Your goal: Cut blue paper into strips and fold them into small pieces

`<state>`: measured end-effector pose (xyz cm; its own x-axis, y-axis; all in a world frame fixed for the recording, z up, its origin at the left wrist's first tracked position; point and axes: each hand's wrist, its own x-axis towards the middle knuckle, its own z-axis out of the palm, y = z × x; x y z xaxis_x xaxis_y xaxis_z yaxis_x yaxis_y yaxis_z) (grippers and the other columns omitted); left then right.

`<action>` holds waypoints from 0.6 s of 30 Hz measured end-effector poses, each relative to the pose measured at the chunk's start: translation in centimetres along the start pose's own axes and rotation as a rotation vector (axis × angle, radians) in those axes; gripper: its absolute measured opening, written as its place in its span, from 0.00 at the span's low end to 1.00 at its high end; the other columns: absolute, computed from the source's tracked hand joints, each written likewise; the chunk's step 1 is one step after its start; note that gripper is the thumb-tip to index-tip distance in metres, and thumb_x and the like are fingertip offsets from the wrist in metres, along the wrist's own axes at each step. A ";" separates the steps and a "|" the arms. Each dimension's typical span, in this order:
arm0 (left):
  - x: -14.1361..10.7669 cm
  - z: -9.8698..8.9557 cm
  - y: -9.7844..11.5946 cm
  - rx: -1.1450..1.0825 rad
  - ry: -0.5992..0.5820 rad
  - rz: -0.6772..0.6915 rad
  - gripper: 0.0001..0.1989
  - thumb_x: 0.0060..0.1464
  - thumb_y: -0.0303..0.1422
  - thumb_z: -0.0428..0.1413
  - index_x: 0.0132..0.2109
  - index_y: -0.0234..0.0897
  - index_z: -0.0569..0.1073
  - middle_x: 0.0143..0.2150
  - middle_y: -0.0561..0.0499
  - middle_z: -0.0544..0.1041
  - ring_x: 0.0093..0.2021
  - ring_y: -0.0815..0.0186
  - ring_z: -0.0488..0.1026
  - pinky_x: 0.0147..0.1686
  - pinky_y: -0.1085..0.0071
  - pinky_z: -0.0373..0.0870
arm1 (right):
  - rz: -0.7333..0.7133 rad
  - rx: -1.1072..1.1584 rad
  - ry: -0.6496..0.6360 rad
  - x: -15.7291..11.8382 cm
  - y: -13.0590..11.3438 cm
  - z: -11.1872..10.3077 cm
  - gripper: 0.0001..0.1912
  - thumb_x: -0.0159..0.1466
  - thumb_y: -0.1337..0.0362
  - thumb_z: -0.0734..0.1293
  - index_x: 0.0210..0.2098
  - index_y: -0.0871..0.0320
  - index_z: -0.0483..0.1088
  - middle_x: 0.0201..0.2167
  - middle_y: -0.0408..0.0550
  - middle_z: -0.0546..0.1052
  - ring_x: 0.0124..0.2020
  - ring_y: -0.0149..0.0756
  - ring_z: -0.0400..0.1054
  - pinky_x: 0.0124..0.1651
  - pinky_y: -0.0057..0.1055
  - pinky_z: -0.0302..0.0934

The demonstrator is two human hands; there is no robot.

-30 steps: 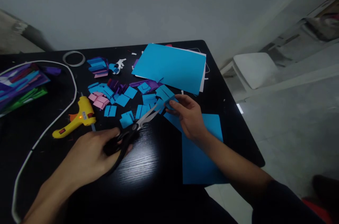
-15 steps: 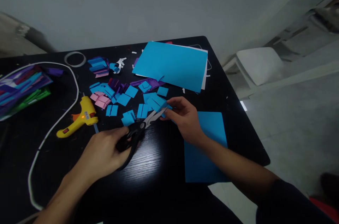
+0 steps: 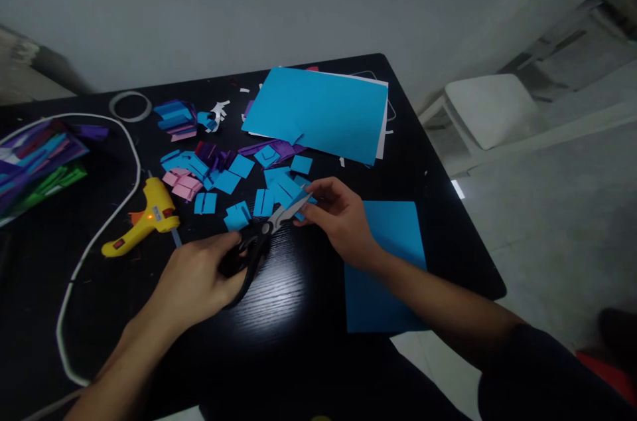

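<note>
My left hand (image 3: 199,278) is closed round the handles of black scissors (image 3: 267,228), whose blades point up and right. Between the blades lies part of a small blue paper piece (image 3: 301,207). My right hand (image 3: 338,218) pinches that piece between thumb and fingers, which partly hide it. Just beyond the blades, several blue paper squares (image 3: 240,166) are scattered on the black table. Pink folded papers (image 3: 183,184) lie among them to the left. Under my right forearm rests a blue sheet (image 3: 393,225).
A yellow glue gun (image 3: 156,205) with a lit light lies left, inside the curve of a white cable (image 3: 74,275). A bag of coloured strips (image 3: 40,159) is further left. Blue and white sheets (image 3: 318,112) lie at the back, near a tape ring (image 3: 130,106). A white stool (image 3: 490,109) stands right.
The scissor blades have come closer together on the blue paper piece. Both hands keep their grips, and the whole view has shifted slightly.
</note>
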<state>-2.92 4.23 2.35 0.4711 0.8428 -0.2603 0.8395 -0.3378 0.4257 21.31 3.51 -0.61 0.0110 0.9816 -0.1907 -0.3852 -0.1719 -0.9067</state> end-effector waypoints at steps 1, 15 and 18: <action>0.0 0.0 0.0 -0.002 0.002 0.003 0.14 0.57 0.44 0.53 0.30 0.40 0.70 0.25 0.51 0.75 0.23 0.62 0.72 0.26 0.69 0.61 | -0.004 -0.001 0.001 0.0 0.0 0.0 0.17 0.57 0.57 0.80 0.39 0.54 0.74 0.38 0.44 0.77 0.41 0.37 0.76 0.42 0.38 0.80; -0.2 0.1 -0.2 -0.048 -0.021 0.012 0.14 0.60 0.43 0.53 0.31 0.40 0.69 0.26 0.52 0.74 0.24 0.63 0.72 0.26 0.69 0.61 | -0.044 -0.010 -0.010 0.0 0.0 0.0 0.15 0.57 0.59 0.80 0.39 0.53 0.74 0.38 0.43 0.77 0.42 0.37 0.76 0.40 0.36 0.80; -0.2 0.2 -0.3 -0.054 -0.008 0.024 0.13 0.60 0.43 0.53 0.31 0.40 0.69 0.26 0.52 0.74 0.24 0.64 0.72 0.26 0.69 0.62 | -0.050 -0.009 -0.010 0.0 0.1 0.0 0.16 0.57 0.58 0.80 0.40 0.53 0.74 0.39 0.44 0.77 0.42 0.37 0.76 0.40 0.36 0.80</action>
<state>-3.19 4.09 2.12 0.4936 0.8312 -0.2560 0.8120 -0.3350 0.4780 21.29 3.52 -0.71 0.0205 0.9898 -0.1409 -0.3757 -0.1229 -0.9186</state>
